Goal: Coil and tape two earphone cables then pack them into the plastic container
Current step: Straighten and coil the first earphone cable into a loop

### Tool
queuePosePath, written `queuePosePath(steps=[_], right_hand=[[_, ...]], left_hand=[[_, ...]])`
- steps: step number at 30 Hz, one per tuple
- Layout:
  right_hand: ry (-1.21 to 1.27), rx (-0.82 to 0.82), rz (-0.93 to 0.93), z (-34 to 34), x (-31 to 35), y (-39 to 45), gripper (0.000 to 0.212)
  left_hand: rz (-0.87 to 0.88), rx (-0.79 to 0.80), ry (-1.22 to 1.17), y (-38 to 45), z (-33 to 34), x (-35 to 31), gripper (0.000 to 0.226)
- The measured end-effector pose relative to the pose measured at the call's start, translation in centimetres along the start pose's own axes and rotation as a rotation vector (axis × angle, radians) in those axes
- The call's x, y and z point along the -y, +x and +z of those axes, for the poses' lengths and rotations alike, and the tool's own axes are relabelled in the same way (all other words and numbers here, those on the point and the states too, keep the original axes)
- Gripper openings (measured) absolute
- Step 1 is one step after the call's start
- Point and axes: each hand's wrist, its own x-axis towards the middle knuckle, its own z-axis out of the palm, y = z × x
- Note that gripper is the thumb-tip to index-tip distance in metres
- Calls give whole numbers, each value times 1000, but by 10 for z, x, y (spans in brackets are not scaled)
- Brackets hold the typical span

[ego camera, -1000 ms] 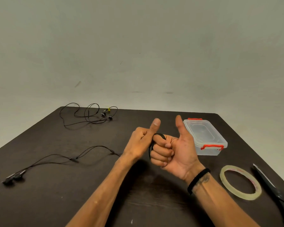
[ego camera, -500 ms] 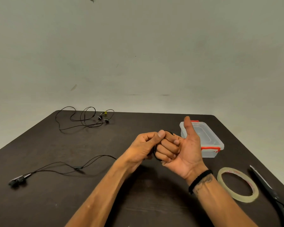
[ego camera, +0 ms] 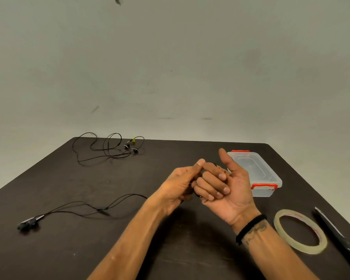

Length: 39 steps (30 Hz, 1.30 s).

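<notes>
Untouched second earphone (ego camera: 109,147) lies at 11 o'clock on counter (ego camera: 69,249). First cable (ego camera: 101,208) trails from 9; left hand (ego camera: 180,184) pinches it, winding round right hand's (ego camera: 228,188) curled fingers. Coiling step, prob. Next: tape roll (ego camera: 300,231), 4 o'clock. Container (ego camera: 257,172) at 2, shut.

Dark table (ego camera: 129,249) stands against a marked, plain wall (ego camera: 170,57). Black scissors (ego camera: 339,237) lie at the table's right edge.

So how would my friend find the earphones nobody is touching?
Look to the dark table's far left corner, by the wall. The loose earphones lie there in tangled loops. Only they have a tiny yellow tag; the other earphones' cable runs to the hands.
</notes>
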Motion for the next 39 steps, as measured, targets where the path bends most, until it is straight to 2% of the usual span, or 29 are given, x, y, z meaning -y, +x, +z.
queuePosePath(steps=[2, 4, 8, 12, 17, 20, 25, 28, 33, 36, 39], right_hand=[[54, -64, -52, -2, 1, -1, 62], [72, -132, -102, -2, 1, -1, 61], [163, -197, -182, -5, 0, 2, 87], [132, -238, -226, -8, 1, 3, 99], [103, -244, -282, -3, 1, 6, 107], [64, -229, -300, -4, 0, 7, 106], [-67, -221, -288, -8, -5, 11, 105], [-147, -271, -299, -11, -3, 12, 104], [-358, -282, -231, -10, -5, 10, 105], [-473, -234, -127, -6, -14, 10, 114], [-564, -147, -18, -3, -21, 10, 111]], left_hand=[[16, -45, 64, 1, 12, 5, 57], [28, -96, 171, 3, 13, 7, 46], [-42, -64, 277, 7, -1, 9, 34], [-112, -22, 326, 3, 0, 5, 35], [-99, 20, 786, -2, -9, -4, 39], [-39, 9, 1083, -8, -12, -15, 44], [115, -29, 1343, -15, -12, -24, 41], [192, -92, 1384, -17, -9, -27, 50], [494, -322, 1445, -15, -6, -27, 75], [592, -353, 1453, -14, -11, -24, 78], [690, -436, 1495, -16, -12, -22, 70]])
